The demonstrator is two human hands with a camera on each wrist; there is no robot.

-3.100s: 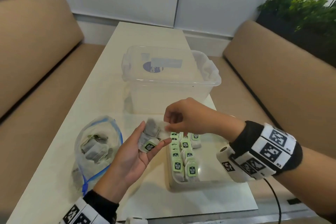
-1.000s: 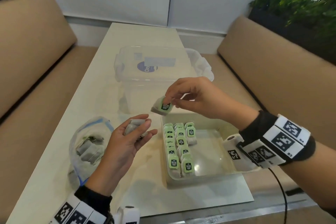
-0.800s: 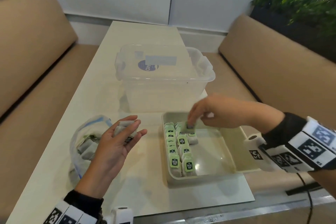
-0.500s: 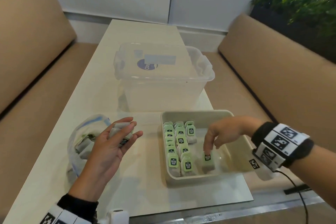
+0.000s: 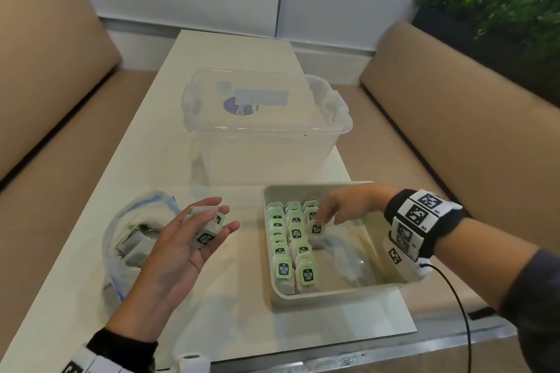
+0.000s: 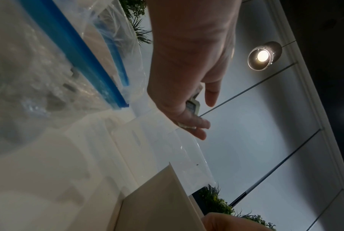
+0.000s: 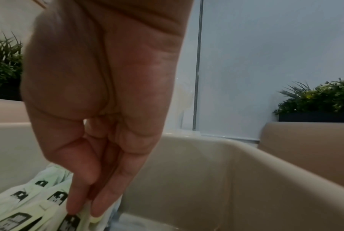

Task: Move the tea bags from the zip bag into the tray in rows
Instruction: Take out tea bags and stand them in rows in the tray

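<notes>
A beige tray (image 5: 375, 281) sits in front of me with two full rows of green-tagged tea bags (image 5: 288, 239) along its left side and a short third row beginning at the back. My right hand (image 5: 321, 221) reaches into the tray and pinches a tea bag (image 5: 316, 229) by its tag, just in front of that third row. The right wrist view shows thumb and fingers of my right hand (image 7: 84, 209) closed on the tag (image 7: 92, 218). My left hand (image 5: 209, 221) is palm up between tray and zip bag (image 5: 133, 239), holding a few tea bags (image 5: 204, 236).
A clear lidded plastic box (image 5: 263, 124) stands right behind the tray. The zip bag lies open at the left with more tea bags inside. Tan benches flank the narrow white table (image 5: 230, 51); its front edge is near me.
My right hand has carried its tea bag from the tray's front toward the back left, up to the third row. The left hand has stayed put with its tea bags.
</notes>
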